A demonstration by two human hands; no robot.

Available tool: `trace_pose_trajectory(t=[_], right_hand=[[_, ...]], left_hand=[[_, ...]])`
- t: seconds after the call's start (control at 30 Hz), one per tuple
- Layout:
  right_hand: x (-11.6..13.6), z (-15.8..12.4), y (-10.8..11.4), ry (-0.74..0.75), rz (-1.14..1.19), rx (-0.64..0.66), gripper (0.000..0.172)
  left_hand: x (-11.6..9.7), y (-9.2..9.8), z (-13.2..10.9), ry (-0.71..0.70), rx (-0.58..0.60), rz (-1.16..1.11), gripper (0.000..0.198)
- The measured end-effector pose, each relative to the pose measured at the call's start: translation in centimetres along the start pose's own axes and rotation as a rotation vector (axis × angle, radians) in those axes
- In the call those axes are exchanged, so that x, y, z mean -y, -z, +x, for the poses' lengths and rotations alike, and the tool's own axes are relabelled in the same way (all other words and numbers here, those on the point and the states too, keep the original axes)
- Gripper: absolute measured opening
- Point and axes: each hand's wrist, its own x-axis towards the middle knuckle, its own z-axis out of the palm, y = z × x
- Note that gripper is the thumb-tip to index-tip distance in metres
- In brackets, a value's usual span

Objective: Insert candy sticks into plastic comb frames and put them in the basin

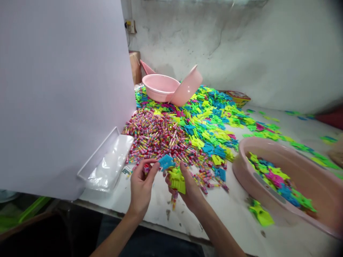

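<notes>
My left hand (143, 185) pinches a blue plastic piece (166, 162) between thumb and fingers. Just right of it, my right hand (189, 187) is closed on a yellow-green plastic piece (177, 181). Below those fingers a small colourful stick (174, 200) pokes out; whether the hand holds it is unclear. Behind both hands lies a heap of small pink and multicoloured sticks (158, 134). A larger pile of green, yellow and blue plastic pieces (211, 121) spreads behind and to the right.
A large pink tub (243, 178) with plastic pieces stands at the right, a yellow-green piece (262, 214) beside it. Clear plastic bags (109, 167) lie left, by a tall white panel (66, 89). Pink basins (160, 85) rest on the pile before the wall.
</notes>
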Motion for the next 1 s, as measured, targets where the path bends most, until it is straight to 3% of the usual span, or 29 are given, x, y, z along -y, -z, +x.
trace_pose_trajectory(t=[0.13, 0.23, 0.33, 0.47, 0.6, 1.0], right_hand=[[0.7, 0.2, 0.5, -0.271, 0.092, 0.136, 0.05], [1.7, 0.3, 1.0, -0.374, 0.083, 0.291, 0.042], [2.1, 0.2, 1.0, -0.196, -0.01, 0.16, 0.032], [1.1, -0.1, 0.3, 0.012, -0.172, -0.023, 0.032], [0.4, -0.8, -0.3, 0.046, -0.265, -0.021, 0.035], [0.6, -1.3, -0.1, 0.125, -0.574, 0.006, 0.043]], left_hand=[[-0.3, 1.6, 0.2, -0.423, 0.279, 0.253, 0.013], [-0.9, 3.1, 0.9, -0.548, 0.402, 0.371, 0.022], [-1.4, 3.8, 1.1, -0.446, 0.397, 0.521, 0.027], [-1.7, 3.4, 0.7, -0.211, 0.392, 0.638, 0.038], [-1.5, 2.9, 0.5, -0.116, 0.412, 0.71, 0.053], [-1.4, 3.2, 1.0, -0.134, 0.433, 0.836, 0.051]])
